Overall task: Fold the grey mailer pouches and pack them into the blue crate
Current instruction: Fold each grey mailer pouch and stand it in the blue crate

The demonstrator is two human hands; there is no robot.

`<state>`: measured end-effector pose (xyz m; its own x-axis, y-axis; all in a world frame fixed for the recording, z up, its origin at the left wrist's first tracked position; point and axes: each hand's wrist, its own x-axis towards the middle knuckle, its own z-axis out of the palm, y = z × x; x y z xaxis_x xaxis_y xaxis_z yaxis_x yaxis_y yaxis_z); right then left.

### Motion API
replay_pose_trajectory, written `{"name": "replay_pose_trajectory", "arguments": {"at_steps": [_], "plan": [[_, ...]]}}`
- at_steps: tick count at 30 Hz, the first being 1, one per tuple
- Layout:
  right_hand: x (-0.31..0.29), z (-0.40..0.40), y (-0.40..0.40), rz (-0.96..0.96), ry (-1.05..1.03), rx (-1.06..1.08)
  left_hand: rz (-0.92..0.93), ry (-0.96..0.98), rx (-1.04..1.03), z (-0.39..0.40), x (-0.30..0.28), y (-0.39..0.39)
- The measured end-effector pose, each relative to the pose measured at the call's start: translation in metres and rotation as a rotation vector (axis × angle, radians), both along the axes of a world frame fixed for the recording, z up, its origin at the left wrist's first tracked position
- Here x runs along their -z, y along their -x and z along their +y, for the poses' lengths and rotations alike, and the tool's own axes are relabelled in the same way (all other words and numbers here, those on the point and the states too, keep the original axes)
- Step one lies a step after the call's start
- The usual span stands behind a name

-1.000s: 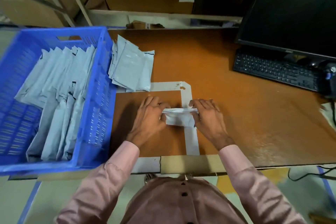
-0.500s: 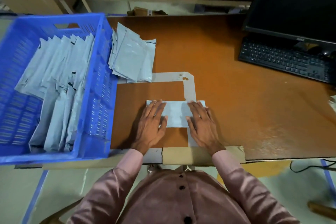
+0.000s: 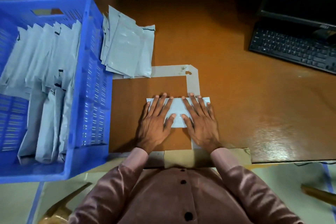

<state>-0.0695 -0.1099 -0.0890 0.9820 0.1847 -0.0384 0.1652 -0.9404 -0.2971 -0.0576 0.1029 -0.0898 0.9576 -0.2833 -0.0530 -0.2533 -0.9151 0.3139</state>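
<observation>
Pouch: a folded grey mailer pouch (image 3: pixel 177 112) is laid flat on the tabletop (image 3: pixel 227 87), right of the blue crate (image 3: pixel 94 96).
Left hand (image 3: pixel 156 123): fingers spread, pressed flat on pouch; nothing gripped.
Right hand (image 3: pixel 201 122): likewise.
Stack: unfolded pouches (image 3: pixel 127 47) are kept against the crate's right wall.

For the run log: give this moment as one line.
step: flattening fold | left hand, right hand: flat on grey mailer pouch | blue crate: partly packed

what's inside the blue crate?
Blue crate holds grey mailer pouches standing in rows. Its floor beneath them is mostly covered; exact count can't be told.
</observation>
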Motion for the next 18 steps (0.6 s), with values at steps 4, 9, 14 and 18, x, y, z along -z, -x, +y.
{"name": "replay_pose_trajectory", "arguments": {"at_steps": [4,9,14,18], "plan": [[-0.0002,0.0,-0.0028,0.025,0.008,-0.006,0.021,-0.009,-0.001,0.0002,0.0005,-0.0025],[-0.0008,0.0002,-0.0053,0.043,0.013,0.001,0.023,-0.024,0.014,-0.0001,0.0006,-0.0037],[-0.0005,0.0011,-0.0061,0.048,0.038,0.001,0.026,-0.015,0.022,0.0012,0.0021,-0.0043],[-0.0027,0.0017,-0.0053,0.042,0.024,-0.008,0.007,-0.014,0.016,0.0011,0.002,-0.0042]]}}
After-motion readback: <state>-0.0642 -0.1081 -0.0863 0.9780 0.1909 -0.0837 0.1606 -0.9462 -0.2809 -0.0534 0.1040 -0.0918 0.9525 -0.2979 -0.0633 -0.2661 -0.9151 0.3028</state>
